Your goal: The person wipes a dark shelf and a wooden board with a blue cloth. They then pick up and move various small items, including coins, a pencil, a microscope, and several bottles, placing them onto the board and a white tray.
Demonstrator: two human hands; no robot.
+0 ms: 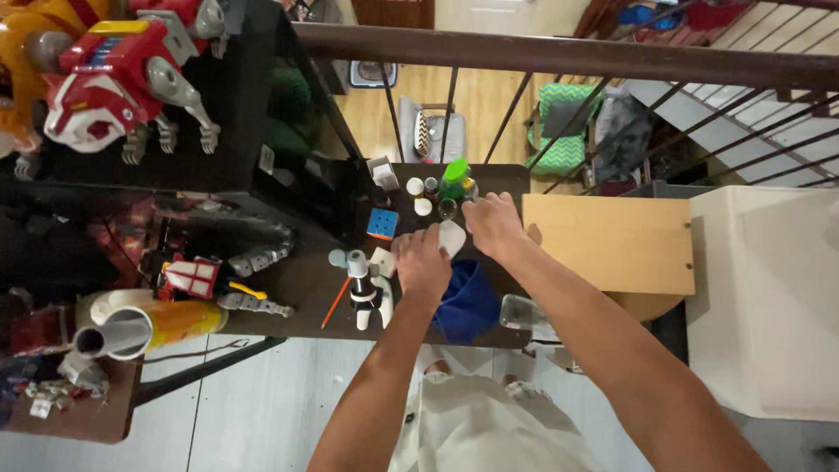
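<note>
Left hand (421, 262): curled, fingers closed on the lower edge of a small white pad-like piece (452, 237); its nature is unclear.
Right hand (495, 223): fingertips pinching the same white piece from 1 o'clock.
White piece: above the dark table (301, 288), near its middle, long axis running roughly 11 to 5 o'clock.
Blue cloth (469, 301): at 6 o'clock of the hands.
Microscope (362, 290): white and black, at 9 o'clock of the left hand, lying along 12 to 6.
Green-capped bottle (454, 179): at 12 o'clock, beside small white-lidded jars (415, 186).
Puzzle cube (382, 223): coloured squares, at 10 o'clock.

White object (452, 236) half hidden under both hands' fingers (411, 243); red toy robot (122, 74) cropped at top edge.
</note>
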